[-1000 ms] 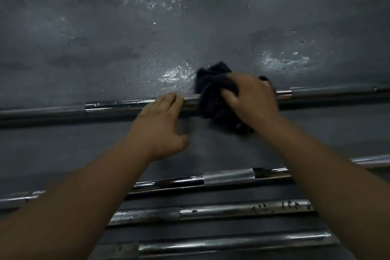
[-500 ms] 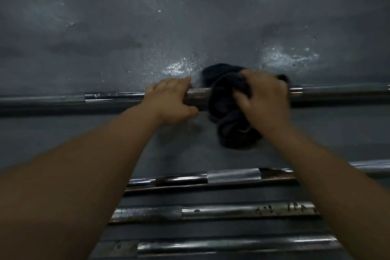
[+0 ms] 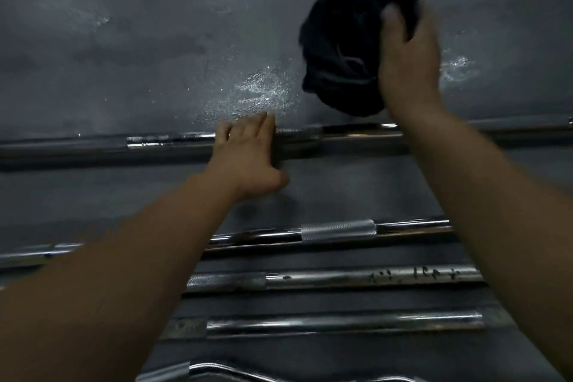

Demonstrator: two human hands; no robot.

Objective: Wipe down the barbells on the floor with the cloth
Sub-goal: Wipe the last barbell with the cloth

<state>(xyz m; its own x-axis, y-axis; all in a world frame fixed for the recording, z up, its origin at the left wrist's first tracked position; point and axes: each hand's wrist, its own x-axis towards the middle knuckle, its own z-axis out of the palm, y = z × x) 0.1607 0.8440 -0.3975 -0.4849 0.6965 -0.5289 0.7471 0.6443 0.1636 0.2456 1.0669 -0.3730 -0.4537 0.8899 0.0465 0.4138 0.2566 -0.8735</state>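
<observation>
- Black, bunched-up cloth point(image 3: 347, 49) sits in your right hand point(image 3: 409, 62), whose fingers are curled tight around its upper right side; the rest of the fabric hangs to the left of your palm, slightly blurred
- The cloth is held clear of the farthest barbell point(image 3: 341, 136); its lowest fold shows just beyond the bar without touching it, with the grey floor point(image 3: 124, 40) behind
- Your left hand point(image 3: 248, 158) rests on that same barbell, left of the cloth: the fingers lie fairly straight, side by side, across the top of the shaft, and the thumb sticks out to the right on the near side, so the hand is laid on the bar rather than closed around it
- That bar runs across the whole view, with a knurled stretch just right of your left fingers
- Nearer to you three more straight bars lie parallel on the floor: a second barbell point(image 3: 338, 231) with a bright knurled band, a third barbell point(image 3: 341, 277) marked with dark specks, and a fourth barbell point(image 3: 341, 321) with smooth chrome
- At the bottom edge a curved bar point(image 3: 217, 370) is partly in view
- Shiny patches speckle the floor beyond the farthest barbell
</observation>
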